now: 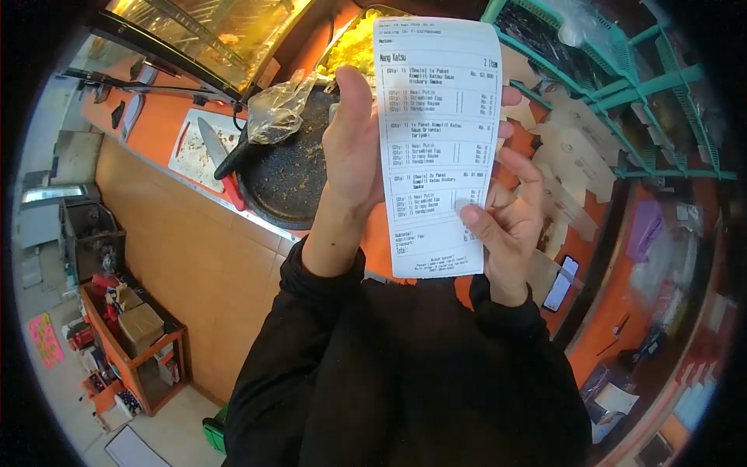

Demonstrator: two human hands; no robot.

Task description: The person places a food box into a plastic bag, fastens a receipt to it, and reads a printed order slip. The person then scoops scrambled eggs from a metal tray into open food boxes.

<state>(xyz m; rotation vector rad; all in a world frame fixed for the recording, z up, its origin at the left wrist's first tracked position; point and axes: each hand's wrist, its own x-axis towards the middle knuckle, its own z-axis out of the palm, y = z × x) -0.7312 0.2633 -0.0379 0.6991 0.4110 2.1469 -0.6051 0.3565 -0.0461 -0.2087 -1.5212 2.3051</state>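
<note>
A long white printed receipt [436, 156] hangs upright in front of me, its text facing the camera. My right hand [510, 226] pinches its lower right part, thumb on the printed side. Along the left edge is my left hand [354, 140], thumb pointing up and its fingers passing behind the paper; some fingertips show past the right edge. Behind the left wrist lies a dark round pan [284, 171] with brown crumbs, and a crumpled clear plastic bag [278, 113] rests at its rim. Yellow food [356, 47] sits in a tray beyond.
A knife [212, 142] lies on a white cutting board [194, 163] left of the pan. A lit glass display case [210, 39] stands at the back left. Teal racks [622, 86] and a phone [561, 284] are at the right. A wooden shelf [148, 350] stands lower left.
</note>
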